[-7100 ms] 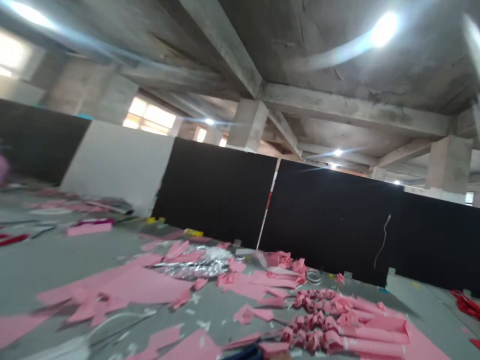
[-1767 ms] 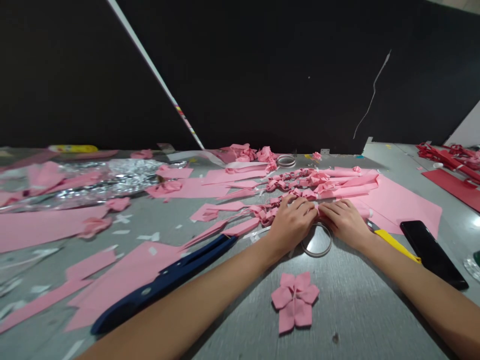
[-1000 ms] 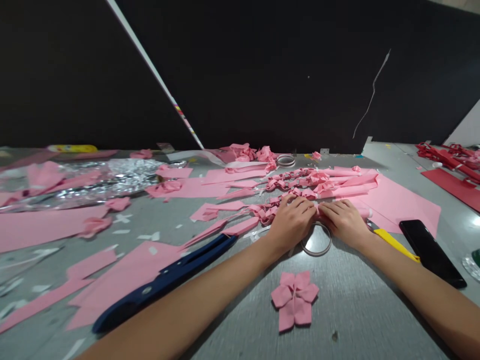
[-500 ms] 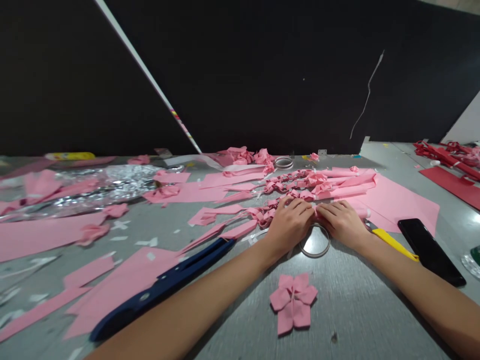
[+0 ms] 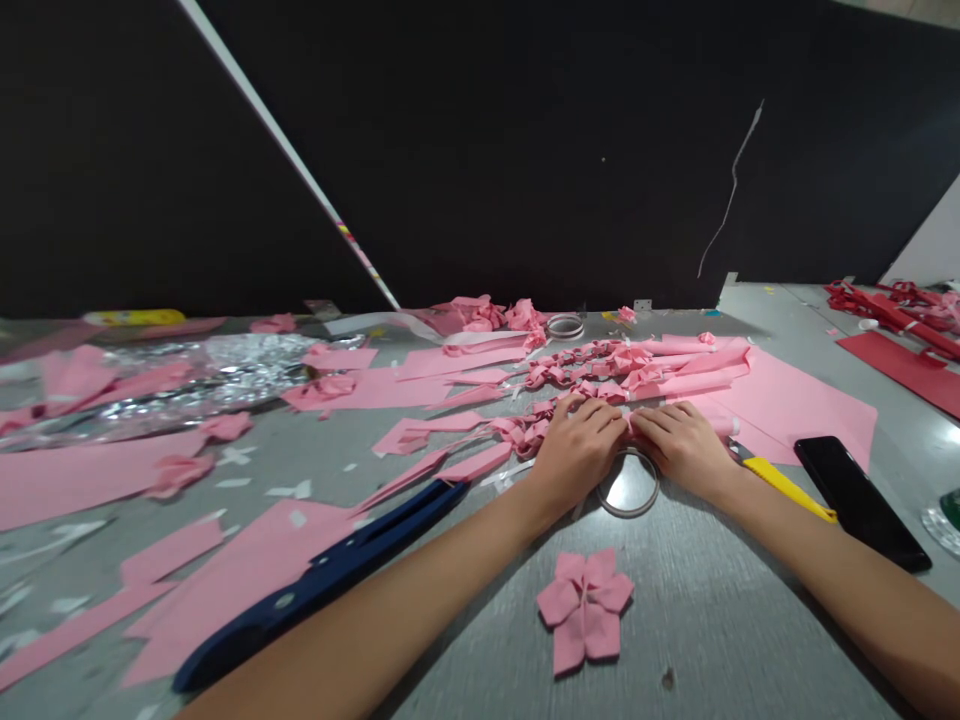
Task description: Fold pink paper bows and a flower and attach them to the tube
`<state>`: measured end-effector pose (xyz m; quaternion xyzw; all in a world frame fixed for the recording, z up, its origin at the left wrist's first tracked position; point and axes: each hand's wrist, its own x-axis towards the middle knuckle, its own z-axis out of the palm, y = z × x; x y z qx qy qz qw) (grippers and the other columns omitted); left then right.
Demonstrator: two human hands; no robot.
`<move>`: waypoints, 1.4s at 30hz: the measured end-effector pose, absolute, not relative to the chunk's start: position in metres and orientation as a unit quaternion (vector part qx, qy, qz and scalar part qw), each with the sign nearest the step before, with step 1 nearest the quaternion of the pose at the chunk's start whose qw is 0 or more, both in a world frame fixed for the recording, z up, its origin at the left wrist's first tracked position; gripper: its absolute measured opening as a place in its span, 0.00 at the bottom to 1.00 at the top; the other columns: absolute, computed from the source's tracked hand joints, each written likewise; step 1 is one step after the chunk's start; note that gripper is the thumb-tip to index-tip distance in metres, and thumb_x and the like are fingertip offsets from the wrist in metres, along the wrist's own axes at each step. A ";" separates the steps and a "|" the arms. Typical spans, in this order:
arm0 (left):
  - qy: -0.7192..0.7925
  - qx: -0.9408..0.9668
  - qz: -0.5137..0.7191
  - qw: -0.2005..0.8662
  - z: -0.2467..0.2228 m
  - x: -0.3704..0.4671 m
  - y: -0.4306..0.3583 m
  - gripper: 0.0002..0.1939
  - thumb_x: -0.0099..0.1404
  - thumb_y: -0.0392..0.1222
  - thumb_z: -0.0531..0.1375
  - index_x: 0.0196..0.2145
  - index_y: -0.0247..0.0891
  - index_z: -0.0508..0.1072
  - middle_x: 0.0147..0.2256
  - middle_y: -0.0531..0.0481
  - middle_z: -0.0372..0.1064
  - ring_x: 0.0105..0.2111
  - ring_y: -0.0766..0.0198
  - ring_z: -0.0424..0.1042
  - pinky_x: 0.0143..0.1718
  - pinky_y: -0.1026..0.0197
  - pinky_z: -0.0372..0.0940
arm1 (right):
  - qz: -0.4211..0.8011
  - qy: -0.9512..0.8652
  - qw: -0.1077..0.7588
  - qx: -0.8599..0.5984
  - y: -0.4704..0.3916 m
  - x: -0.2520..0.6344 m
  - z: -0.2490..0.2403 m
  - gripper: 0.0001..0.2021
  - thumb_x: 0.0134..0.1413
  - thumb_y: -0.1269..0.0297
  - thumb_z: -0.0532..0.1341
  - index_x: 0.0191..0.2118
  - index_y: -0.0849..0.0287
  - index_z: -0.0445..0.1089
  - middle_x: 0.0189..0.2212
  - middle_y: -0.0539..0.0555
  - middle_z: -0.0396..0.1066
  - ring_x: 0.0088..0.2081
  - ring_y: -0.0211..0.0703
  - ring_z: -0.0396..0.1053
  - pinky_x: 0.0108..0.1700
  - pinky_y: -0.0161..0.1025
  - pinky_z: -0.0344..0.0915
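Observation:
My left hand (image 5: 579, 446) and my right hand (image 5: 684, 442) lie close together at the near edge of the pink paper garlands (image 5: 559, 374). Both have their fingers curled down and pressed onto pink paper, most of which they cover. A rolled pink paper end (image 5: 724, 426) sticks out past my right hand. Just below the fingers sits a tape roll (image 5: 628, 512), whose upper rim the hands partly overlap. Nearer me, a folded pink paper flower (image 5: 586, 610) rests flat on the grey table.
Blue-handled scissors (image 5: 300, 590) lie beside my left forearm. A yellow cutter (image 5: 787, 488) and a black phone (image 5: 861, 500) are by my right forearm. Pink sheets (image 5: 810, 400), silver foil (image 5: 232, 375) and a second tape roll (image 5: 565, 327) lie farther off, before a black panel (image 5: 525, 150).
The view has shifted very slightly, so things on the left appear a little farther left. Both hands stay in the same place on the pink paper.

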<state>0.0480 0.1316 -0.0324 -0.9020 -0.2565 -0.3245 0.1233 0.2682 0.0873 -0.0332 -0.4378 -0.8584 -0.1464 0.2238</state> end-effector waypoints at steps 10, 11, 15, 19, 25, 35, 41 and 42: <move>-0.252 -0.907 -0.313 0.126 -0.032 0.047 0.132 0.08 0.77 0.34 0.58 0.42 0.38 0.78 0.43 0.44 0.81 0.46 0.51 0.76 0.55 0.43 0.62 | -0.143 -0.858 0.228 -0.438 0.088 0.268 -0.036 0.13 0.72 0.68 0.63 0.58 0.58 0.76 0.53 0.61 0.83 0.48 0.56 0.79 0.50 0.52 0.69; -0.251 -0.907 -0.313 0.127 -0.032 0.047 0.131 0.08 0.77 0.34 0.58 0.42 0.38 0.78 0.43 0.44 0.81 0.46 0.51 0.76 0.56 0.43 0.62 | -0.143 -0.858 0.228 -0.437 0.088 0.268 -0.036 0.13 0.72 0.69 0.63 0.58 0.57 0.76 0.53 0.61 0.83 0.48 0.56 0.79 0.50 0.52 0.69; -0.250 -0.907 -0.312 0.135 -0.031 0.047 0.130 0.09 0.77 0.33 0.57 0.42 0.39 0.78 0.43 0.44 0.81 0.46 0.51 0.76 0.56 0.43 0.62 | -0.148 -0.859 0.229 -0.433 0.089 0.268 -0.036 0.11 0.73 0.69 0.63 0.57 0.58 0.76 0.53 0.60 0.83 0.48 0.56 0.79 0.50 0.52 0.69; -0.248 -0.906 -0.311 0.143 -0.030 0.047 0.130 0.09 0.77 0.32 0.57 0.42 0.38 0.78 0.42 0.45 0.81 0.44 0.52 0.76 0.56 0.44 0.62 | -0.156 -0.858 0.231 -0.431 0.088 0.268 -0.035 0.11 0.72 0.69 0.63 0.56 0.60 0.76 0.53 0.61 0.83 0.47 0.56 0.79 0.50 0.52 0.69; -0.246 -0.905 -0.305 0.167 -0.030 0.047 0.129 0.09 0.78 0.32 0.57 0.42 0.37 0.77 0.43 0.46 0.81 0.45 0.53 0.76 0.57 0.45 0.61 | -0.157 -0.857 0.233 -0.432 0.088 0.268 -0.035 0.10 0.72 0.70 0.63 0.55 0.58 0.76 0.53 0.60 0.83 0.47 0.55 0.79 0.49 0.52 0.69; -0.220 -0.915 -0.253 0.224 -0.022 0.045 0.125 0.09 0.78 0.30 0.56 0.43 0.35 0.76 0.42 0.44 0.79 0.46 0.51 0.76 0.57 0.44 0.61 | -0.164 -0.859 0.235 -0.424 0.089 0.268 -0.037 0.11 0.71 0.69 0.65 0.55 0.62 0.76 0.52 0.61 0.83 0.47 0.56 0.79 0.49 0.52 0.68; -0.200 -0.914 -0.242 0.256 -0.019 0.045 0.123 0.09 0.77 0.28 0.57 0.46 0.33 0.77 0.42 0.44 0.79 0.47 0.50 0.75 0.57 0.43 0.61 | -0.170 -0.859 0.236 -0.421 0.089 0.268 -0.037 0.10 0.73 0.69 0.64 0.55 0.62 0.76 0.52 0.61 0.84 0.46 0.56 0.79 0.49 0.52 0.68; -0.198 -0.914 -0.241 0.259 -0.019 0.045 0.123 0.09 0.77 0.28 0.57 0.46 0.32 0.77 0.42 0.44 0.78 0.47 0.50 0.75 0.57 0.42 0.61 | -0.170 -0.859 0.236 -0.421 0.089 0.268 -0.037 0.10 0.73 0.69 0.63 0.55 0.62 0.76 0.52 0.61 0.84 0.47 0.56 0.79 0.49 0.52 0.68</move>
